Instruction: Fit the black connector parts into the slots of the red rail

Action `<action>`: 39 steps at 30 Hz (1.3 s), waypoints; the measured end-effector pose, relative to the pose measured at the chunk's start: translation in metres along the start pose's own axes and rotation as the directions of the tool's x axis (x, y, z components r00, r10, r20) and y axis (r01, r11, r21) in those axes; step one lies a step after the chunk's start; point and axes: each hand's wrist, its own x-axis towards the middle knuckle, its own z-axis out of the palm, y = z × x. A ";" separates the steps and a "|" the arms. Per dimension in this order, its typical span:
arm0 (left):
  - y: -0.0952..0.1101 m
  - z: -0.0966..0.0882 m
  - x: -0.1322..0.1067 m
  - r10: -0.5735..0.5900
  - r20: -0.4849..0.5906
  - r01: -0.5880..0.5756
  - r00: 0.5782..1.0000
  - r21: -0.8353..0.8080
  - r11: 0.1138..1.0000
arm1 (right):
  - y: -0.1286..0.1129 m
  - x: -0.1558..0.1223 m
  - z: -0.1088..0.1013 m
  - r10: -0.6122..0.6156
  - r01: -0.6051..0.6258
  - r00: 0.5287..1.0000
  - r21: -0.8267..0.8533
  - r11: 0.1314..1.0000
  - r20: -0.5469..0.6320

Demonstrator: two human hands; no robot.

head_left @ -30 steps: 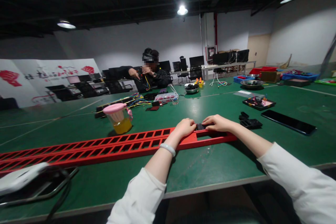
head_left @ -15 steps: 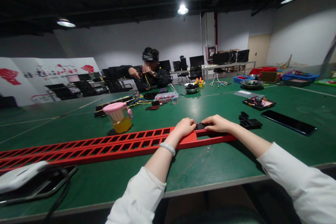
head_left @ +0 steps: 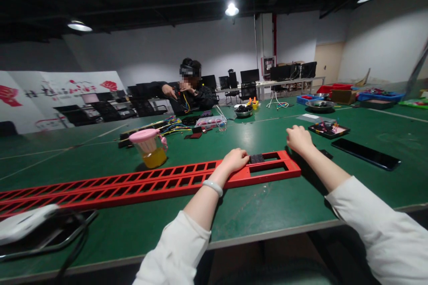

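A long red slotted frame (head_left: 197,181) lies across the green table. Over its far rail bend the fingers of my left hand (head_left: 236,160), fingertips beside a small black block (head_left: 257,158) seated in the frame's far opening. Just past the right end of the frame is my right hand (head_left: 299,139), raised over the table with curled fingers; whatever they hold, if anything, is hidden. Part of a black plastic piece (head_left: 326,154) shows behind my right forearm.
A pink-lidded cup (head_left: 147,148) stands behind the frame. A black phone (head_left: 366,153) and a tray of small parts (head_left: 329,129) lie to the right. Wires (head_left: 167,127) are heaped at the back left. Across the table, a person (head_left: 189,87) handles wired parts.
My right hand has left the black block and moved right, past the frame's end, uncovering the frame's right openings. My left hand stays in place.
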 end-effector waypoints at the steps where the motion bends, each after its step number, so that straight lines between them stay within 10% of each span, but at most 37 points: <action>1: 0.000 0.000 0.000 -0.002 -0.001 0.002 1.000 -0.001 1.000 | 0.009 0.003 0.004 0.111 -0.110 0.994 -0.036 0.993 0.018; 6: -0.001 0.001 0.000 0.005 -0.011 -0.005 1.000 -0.003 1.000 | 0.049 0.018 0.026 0.482 -0.474 0.857 -0.087 0.876 0.184; 11: -0.001 0.001 0.000 0.023 -0.007 -0.023 1.000 -0.004 1.000 | 0.063 0.024 0.037 0.514 -0.526 0.808 -0.039 0.850 0.287; 16: -0.002 0.001 0.000 0.035 -0.008 -0.035 0.999 -0.003 0.999 | 0.060 0.020 0.032 0.401 -0.419 0.877 0.014 0.908 0.264; 21: -0.005 0.004 0.001 0.047 -0.026 -0.048 0.999 -0.007 0.999 | 0.046 0.019 0.020 0.115 -0.102 0.990 0.150 0.983 -0.078; 28: -0.007 0.005 0.001 0.054 -0.032 -0.054 0.998 0.003 0.999 | -0.002 0.010 0.007 -0.207 0.292 0.950 0.428 0.855 -0.235; 39: -0.008 0.007 0.002 0.057 -0.035 -0.056 0.998 0.008 0.998 | -0.039 -0.014 0.003 -0.562 0.429 0.827 0.629 0.648 0.016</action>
